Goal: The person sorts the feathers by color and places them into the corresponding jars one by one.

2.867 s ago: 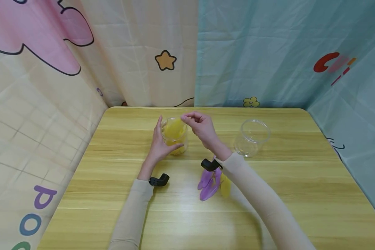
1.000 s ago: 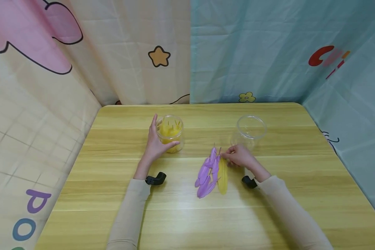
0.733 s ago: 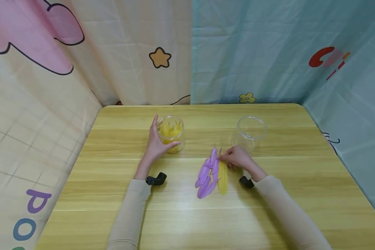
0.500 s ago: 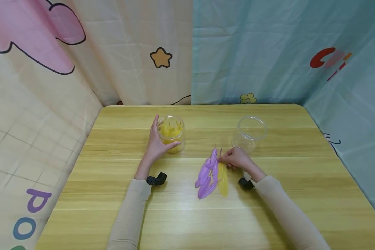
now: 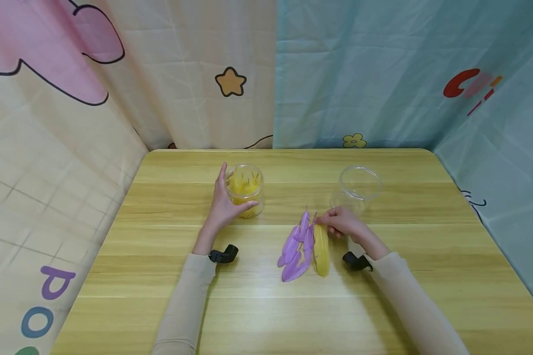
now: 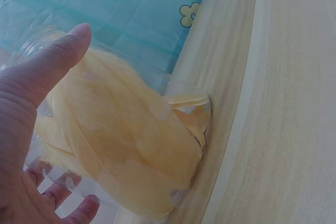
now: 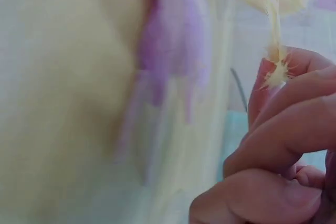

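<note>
My left hand (image 5: 222, 204) curls round a clear plastic jar (image 5: 246, 198), with the thumb on the near side. Inside the jar stand several yellow feathers (image 6: 121, 129), their quills pointing up. With thumb and fingertips, my right hand (image 5: 345, 224) pinches a yellow feather (image 5: 322, 252) near its quill end. That feather's vane extends toward the near side, low over the table. Just left of it lie several purple feathers (image 5: 289, 245), bunched together; they look blurred in the right wrist view.
A second clear jar (image 5: 361, 198) stands at the back right, beyond my right hand, and no feathers show in it. The wooden table (image 5: 257, 320) ends at printed curtains (image 5: 195, 98) at the back and sides.
My right hand has gone from the left jar's mouth, where it held a yellow feather, down to the feather on the table. That feather has shifted slightly right. The left hand stays.
</note>
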`<action>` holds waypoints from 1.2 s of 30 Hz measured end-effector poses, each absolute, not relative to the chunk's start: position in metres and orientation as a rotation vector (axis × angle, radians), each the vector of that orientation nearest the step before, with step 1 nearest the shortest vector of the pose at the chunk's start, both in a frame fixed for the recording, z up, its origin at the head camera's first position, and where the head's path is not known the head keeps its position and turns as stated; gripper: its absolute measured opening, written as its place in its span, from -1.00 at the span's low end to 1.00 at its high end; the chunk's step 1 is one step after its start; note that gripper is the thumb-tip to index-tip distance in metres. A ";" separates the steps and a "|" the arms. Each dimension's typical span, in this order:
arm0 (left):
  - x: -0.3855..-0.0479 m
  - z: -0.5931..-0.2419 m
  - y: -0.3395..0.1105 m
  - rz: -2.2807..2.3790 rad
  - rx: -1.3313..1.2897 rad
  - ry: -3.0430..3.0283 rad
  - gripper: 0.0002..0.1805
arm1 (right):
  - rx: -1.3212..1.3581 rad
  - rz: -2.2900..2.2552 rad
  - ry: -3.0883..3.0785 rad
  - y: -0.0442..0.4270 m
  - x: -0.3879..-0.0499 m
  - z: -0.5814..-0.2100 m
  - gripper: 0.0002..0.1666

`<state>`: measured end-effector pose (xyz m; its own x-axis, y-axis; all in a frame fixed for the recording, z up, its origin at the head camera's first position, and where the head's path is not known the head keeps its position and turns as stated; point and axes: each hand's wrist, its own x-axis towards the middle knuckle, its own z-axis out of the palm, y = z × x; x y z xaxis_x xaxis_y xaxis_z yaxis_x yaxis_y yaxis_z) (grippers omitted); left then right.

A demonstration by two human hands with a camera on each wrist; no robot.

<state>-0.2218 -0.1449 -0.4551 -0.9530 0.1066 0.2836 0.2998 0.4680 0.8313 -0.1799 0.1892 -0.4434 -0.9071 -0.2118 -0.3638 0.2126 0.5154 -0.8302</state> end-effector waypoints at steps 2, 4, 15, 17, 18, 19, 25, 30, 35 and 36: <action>-0.222 -0.455 -0.145 -1.481 -0.356 -2.521 0.40 | -0.024 -1.398 2.350 0.187 -0.181 -0.436 -0.63; -0.222 -0.456 -0.145 -1.476 -0.357 -2.521 0.40 | -0.045 -1.425 2.379 0.184 -0.181 -0.427 -0.64; -0.223 -0.455 -0.146 -1.471 -0.356 -2.528 0.41 | -0.188 -1.930 2.338 0.150 -0.189 -0.381 -0.69; -0.222 -0.455 -0.146 -1.471 -0.352 -2.529 0.41 | -0.223 -2.044 2.305 0.141 -0.192 -0.373 -0.72; -0.222 -0.455 -0.146 -1.471 -0.351 -2.530 0.41 | -0.225 -2.094 2.296 0.136 -0.192 -0.370 -0.73; -0.222 -0.455 -0.146 -1.472 -0.351 -2.531 0.41 | -0.231 -2.143 2.288 0.132 -0.194 -0.367 -0.73; -0.222 -0.455 -0.145 -1.482 -0.350 -2.534 0.40 | -0.276 -2.371 2.291 0.105 -0.201 -0.352 -0.79; -0.222 -0.456 -0.145 -1.490 -0.352 -2.527 0.40 | -0.381 -2.492 2.332 0.082 -0.210 -0.347 -0.85; -0.223 -0.456 -0.146 -1.510 -0.366 -2.516 0.39 | -0.458 -2.519 2.380 0.062 -0.219 -0.346 -0.82; -0.223 -0.456 -0.146 -1.514 -0.367 -2.514 0.39 | -0.460 -2.518 2.383 0.058 -0.219 -0.345 -0.81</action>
